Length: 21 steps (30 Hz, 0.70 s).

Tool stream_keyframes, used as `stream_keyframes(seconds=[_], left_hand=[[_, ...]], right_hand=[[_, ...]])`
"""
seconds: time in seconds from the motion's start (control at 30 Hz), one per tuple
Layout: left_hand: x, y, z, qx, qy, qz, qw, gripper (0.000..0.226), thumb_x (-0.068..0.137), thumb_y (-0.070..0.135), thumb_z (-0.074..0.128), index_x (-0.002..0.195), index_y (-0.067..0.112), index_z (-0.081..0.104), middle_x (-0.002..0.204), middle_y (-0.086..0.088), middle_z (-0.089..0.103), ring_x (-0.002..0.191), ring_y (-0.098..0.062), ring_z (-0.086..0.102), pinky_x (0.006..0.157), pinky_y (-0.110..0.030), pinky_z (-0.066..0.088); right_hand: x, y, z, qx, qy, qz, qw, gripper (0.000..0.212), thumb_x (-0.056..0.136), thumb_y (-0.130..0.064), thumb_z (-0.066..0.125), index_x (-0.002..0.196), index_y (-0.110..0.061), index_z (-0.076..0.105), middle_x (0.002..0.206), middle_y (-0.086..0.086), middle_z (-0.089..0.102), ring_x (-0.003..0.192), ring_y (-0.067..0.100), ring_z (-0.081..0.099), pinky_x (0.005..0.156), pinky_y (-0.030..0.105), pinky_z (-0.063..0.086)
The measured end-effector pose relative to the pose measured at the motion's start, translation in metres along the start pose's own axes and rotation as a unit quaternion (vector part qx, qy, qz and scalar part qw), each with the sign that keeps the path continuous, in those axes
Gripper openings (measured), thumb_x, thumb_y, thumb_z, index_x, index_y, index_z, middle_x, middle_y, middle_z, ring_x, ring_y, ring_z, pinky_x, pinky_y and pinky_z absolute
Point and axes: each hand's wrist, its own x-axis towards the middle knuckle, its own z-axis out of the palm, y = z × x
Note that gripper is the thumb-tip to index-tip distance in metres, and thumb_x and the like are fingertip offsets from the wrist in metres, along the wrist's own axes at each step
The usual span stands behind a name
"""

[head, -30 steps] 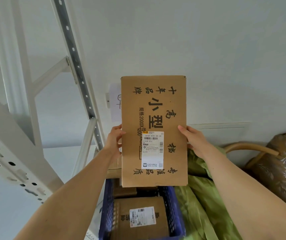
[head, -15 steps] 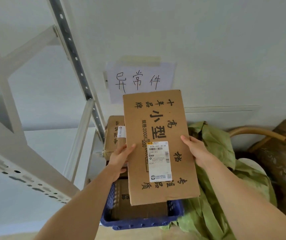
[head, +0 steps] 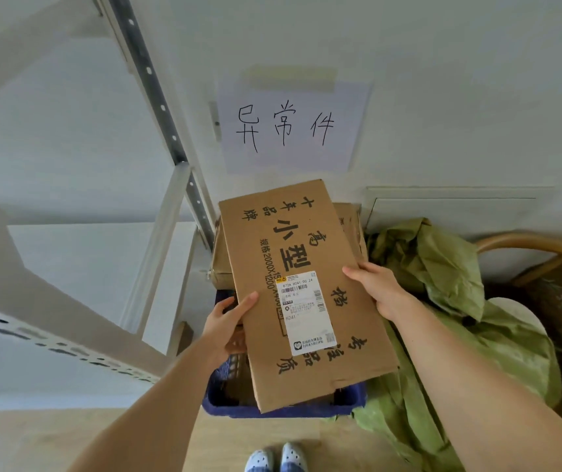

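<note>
Wall (head: 409, 63), painted white, fills the upper half of the view. A white metal shelving rack (head: 150, 83) with a perforated upright stands against it on the left. Crumpled green cloth (head: 443, 267) is heaped on the right, beside a curved rattan chair arm (head: 528, 240).

In the middle, a flat cardboard box (head: 293, 253) printed with black Chinese characters is held in the air. It tilts with its far end higher and hangs over a blue plastic basket (head: 225, 408) that sits on the wooden floor. A paper sign (head: 289, 158) with three handwritten characters is taped to the wall above. A second brown carton (head: 220, 264) lies behind the held box, at the far end of the basket.

Both hands clasp the box by its long edges. The left hand (head: 228, 325) has its thumb on the top face and its fingers underneath. The right hand (head: 378, 287) curls round the opposite edge in the same way. A white shipping label (head: 306, 311) with barcodes is stuck on the box between them. Two spotted slippers (head: 276, 459) show at the bottom edge.
</note>
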Motion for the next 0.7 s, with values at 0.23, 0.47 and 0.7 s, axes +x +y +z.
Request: stream_keyframes(seconds=[0.23,0.47,0.7], left_hand=[[0.004,0.003,0.004,-0.002,-0.039,-0.025,0.999,0.066,0.068,0.048,0.078,0.116,0.006,0.065,0.098,-0.012,0.077,0.089,-0.031,0.075,0.074,-0.047,0.06],[0.008,0.006,0.013,-0.056,-0.047,-0.048,0.996,0.055,0.074,0.041,0.078,0.116,0.011,0.058,0.109,-0.017,0.071,0.098,-0.037,0.071,0.085,-0.06,0.057],[0.015,0.011,0.023,-0.112,-0.056,-0.058,0.99,0.077,0.062,0.039,0.083,0.125,0.009,0.051,0.121,-0.021,0.065,0.105,-0.042,0.068,0.089,-0.065,0.053]], right_hand=[[0.02,-0.014,-0.002,-0.034,-0.007,-0.011,0.999,0.045,0.091,-0.018,0.07,0.134,-0.012,0.059,0.116,0.008,0.069,0.104,0.028,0.066,0.098,0.051,0.051],[0.026,-0.024,-0.006,-0.068,0.035,-0.031,0.997,0.06,0.091,-0.009,0.068,0.146,-0.009,0.046,0.137,0.01,0.056,0.106,0.023,0.055,0.081,0.033,0.044],[0.037,-0.022,-0.02,-0.075,0.097,-0.019,0.992,0.073,0.088,-0.008,0.072,0.151,-0.006,0.035,0.149,0.013,0.044,0.131,0.03,0.046,0.104,0.04,0.04]])
